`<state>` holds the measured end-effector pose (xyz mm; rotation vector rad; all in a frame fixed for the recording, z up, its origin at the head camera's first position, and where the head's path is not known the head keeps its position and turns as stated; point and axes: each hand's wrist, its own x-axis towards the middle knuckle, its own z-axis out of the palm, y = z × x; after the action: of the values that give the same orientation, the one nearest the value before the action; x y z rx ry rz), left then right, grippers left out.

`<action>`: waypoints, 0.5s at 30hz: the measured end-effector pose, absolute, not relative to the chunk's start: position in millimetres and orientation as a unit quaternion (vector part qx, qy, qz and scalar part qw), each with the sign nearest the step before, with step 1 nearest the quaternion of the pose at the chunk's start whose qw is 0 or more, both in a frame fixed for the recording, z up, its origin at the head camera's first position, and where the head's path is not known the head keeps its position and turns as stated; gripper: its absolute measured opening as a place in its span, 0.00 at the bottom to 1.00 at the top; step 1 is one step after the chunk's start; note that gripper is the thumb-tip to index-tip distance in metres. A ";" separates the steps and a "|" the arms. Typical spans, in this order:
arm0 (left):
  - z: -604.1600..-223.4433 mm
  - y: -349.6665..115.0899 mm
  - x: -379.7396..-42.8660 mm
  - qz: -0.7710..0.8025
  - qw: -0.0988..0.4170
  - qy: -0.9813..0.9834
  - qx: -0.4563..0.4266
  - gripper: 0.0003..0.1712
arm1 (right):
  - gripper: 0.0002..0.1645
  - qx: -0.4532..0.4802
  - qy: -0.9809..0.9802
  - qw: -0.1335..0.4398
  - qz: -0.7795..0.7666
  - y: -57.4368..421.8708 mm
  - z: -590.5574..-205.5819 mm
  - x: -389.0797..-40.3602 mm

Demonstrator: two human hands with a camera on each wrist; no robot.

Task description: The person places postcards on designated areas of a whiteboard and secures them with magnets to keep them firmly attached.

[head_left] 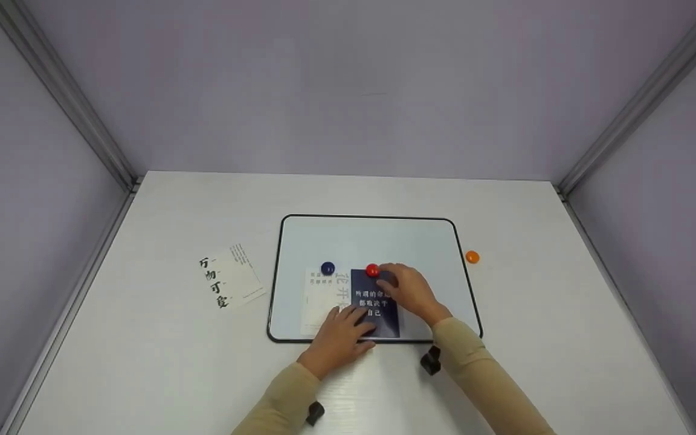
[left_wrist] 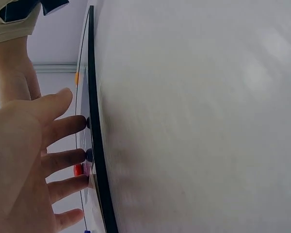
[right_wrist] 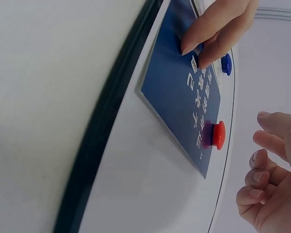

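A dark blue card with white characters lies on a black-rimmed whiteboard. Across its top edge sits a red round magnet. Beside it on the left, a white card lies under a dark blue round magnet. My left hand, fingers spread and nearly straight, rests its fingertips on the lower part of the cards. Close to the red magnet's right side is my right hand. The right wrist view shows its fingers loosely bent, apart from the magnet, with nothing in them.
Left of the whiteboard, another white card with black characters lies tilted on the white table. An orange round magnet lies just past the board's right rim. Grey walls stand at the back and both sides.
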<state>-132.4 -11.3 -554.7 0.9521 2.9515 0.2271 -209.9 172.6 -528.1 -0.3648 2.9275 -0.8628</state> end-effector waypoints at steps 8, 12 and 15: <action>-556.6 -9.9 -131.5 0.073 0.020 0.952 0.297 0.24 | 0.20 -0.120 0.952 0.029 -0.280 181.2 -524.9 -199.1; -556.0 -9.3 -131.5 0.074 0.027 0.952 0.294 0.25 | 0.21 -0.124 0.950 0.025 -0.284 186.2 -524.9 -194.4; -556.4 -8.7 -131.6 0.071 0.026 0.952 0.296 0.25 | 0.20 -0.129 0.949 0.020 -0.286 189.9 -525.5 -192.0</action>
<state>-131.6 -8.7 -556.4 0.9139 2.9428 0.2209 -192.0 189.9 -525.5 -0.3994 2.9449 -0.8866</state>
